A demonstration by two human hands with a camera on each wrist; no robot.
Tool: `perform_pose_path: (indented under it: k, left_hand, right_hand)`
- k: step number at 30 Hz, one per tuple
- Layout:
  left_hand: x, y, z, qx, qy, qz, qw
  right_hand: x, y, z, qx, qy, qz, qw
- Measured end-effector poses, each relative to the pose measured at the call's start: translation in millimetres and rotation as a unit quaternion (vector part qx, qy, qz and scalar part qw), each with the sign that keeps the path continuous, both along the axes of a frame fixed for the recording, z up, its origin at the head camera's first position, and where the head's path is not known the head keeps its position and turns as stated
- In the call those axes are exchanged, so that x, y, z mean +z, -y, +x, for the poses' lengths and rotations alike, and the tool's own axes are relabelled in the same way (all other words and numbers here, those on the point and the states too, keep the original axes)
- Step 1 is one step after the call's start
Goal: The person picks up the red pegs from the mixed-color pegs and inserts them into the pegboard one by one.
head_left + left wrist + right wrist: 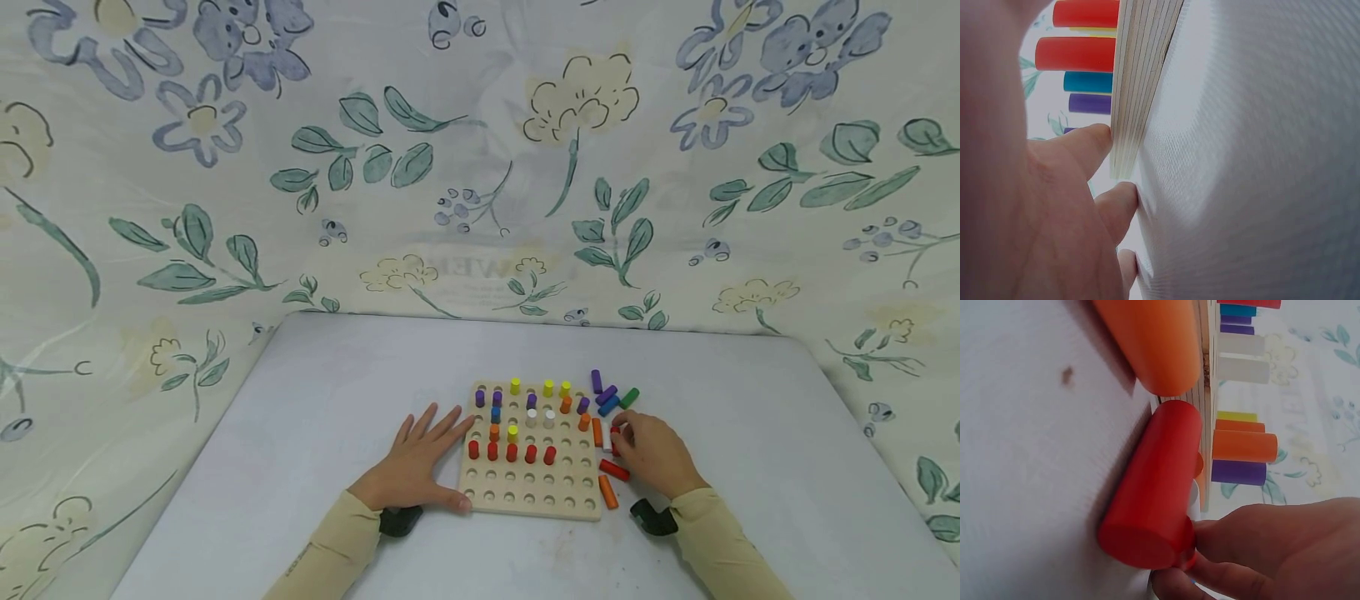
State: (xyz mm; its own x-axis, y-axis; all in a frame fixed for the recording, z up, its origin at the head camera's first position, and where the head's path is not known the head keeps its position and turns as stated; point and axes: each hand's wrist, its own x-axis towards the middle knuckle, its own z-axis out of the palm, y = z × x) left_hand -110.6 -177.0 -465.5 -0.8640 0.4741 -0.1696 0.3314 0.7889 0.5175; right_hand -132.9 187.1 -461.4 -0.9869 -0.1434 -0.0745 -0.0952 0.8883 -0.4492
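Observation:
A wooden pegboard lies on the table with pegs standing in many of its holes. My left hand rests spread at the board's left side, thumb by the near corner and a fingertip touching the edge in the left wrist view. Just right of the board, my right hand pinches a red peg lying at table level. In the right wrist view, thumb and fingers close on that peg, partly hidden behind a nearer red peg. Beside it lie a white peg and an orange peg.
Several loose pegs lie off the board's far right corner, among them purple, blue and green. Another orange peg lies near the board's right edge. A row of red pegs stands across the board. Flowered cloth hangs behind the table.

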Motion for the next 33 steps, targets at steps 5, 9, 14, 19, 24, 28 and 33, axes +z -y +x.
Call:
perform_pose_path:
  k: [5,9,14,19,24,28,33]
  left_hand:
    - [0.9,-0.4,-0.2,0.000,-0.001,0.000,1.0000]
    - [0.6,-0.2,-0.6,0.001,-0.001,0.001,1.0000]
    - [-0.2,-0.5,-1.3,0.001,-0.003,-0.004,1.0000]
    - [-1.1,-0.9,-1.7,0.001,-0.004,-0.002,1.0000]
    - [-1.5,-0.6,-0.9,0.001,-0.007,0.000,1.0000]
    - [-0.3,-0.6,-0.6,0.002,-0.002,-0.003,1.0000]
    - [-0.2,-0.9,-1.3,0.002,0.001,-0.011,0.9999]
  right_hand:
    - [0.9,1.1,0.8,-0.009,0.004,-0.006,1.000]
    - [0.9,1.1,0.9,-0.017,0.002,-0.015,1.000]
    - [1.0,0.9,1.0,-0.025,-0.004,-0.022,0.999]
    - [2.3,0.8,1.6,-0.029,0.001,-0.032,0.999]
    - [2.9,0.5,2.6,-0.029,-0.003,-0.036,0.999]
    - [4.1,0.4,3.5,-0.028,-0.011,-0.041,0.999]
    - [7.7,1.1,4.3,-0.027,-0.016,-0.047,0.998]
